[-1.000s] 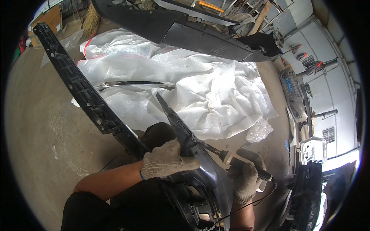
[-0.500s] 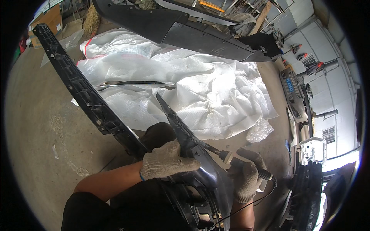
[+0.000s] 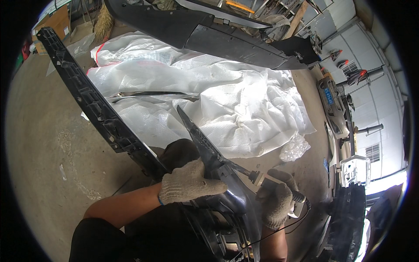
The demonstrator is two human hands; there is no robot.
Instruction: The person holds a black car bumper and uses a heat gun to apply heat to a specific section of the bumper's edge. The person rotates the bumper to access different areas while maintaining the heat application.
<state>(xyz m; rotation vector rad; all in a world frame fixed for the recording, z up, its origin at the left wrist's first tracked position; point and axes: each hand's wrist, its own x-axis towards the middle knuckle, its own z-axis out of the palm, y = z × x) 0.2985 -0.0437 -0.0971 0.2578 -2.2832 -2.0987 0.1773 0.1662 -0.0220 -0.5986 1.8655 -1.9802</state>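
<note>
A black car bumper (image 3: pixel 234 192) lies across my lap, its narrow end pointing up and away over white wrapping. My left hand (image 3: pixel 187 182), in a knitted work glove, grips the bumper's edge. Its thumb stretches right along the glossy surface, and its other fingers are partly hidden. In my gloved right hand (image 3: pixel 276 203) is a corded tool (image 3: pixel 258 178) resembling a hot-air gun, with a pale collar and a narrow metal nozzle. The nozzle points up and left at the bumper near my left thumb; whether it touches, I cannot tell. The cable (image 3: pixel 273 236) runs down toward my lap.
Crumpled white bubble wrap (image 3: pixel 235 109) covers the floor ahead. A long black ribbed strip (image 3: pixel 94 102) slants up to the left. Another dark bumper (image 3: pixel 231 46) lies beyond the wrap. More car parts (image 3: pixel 334 109) line the right wall; a cardboard box (image 3: pixel 56 28) stands far left.
My right hand and the tool have shifted very slightly, and the cable hangs a little differently. My left hand and the bumper stay in place.
</note>
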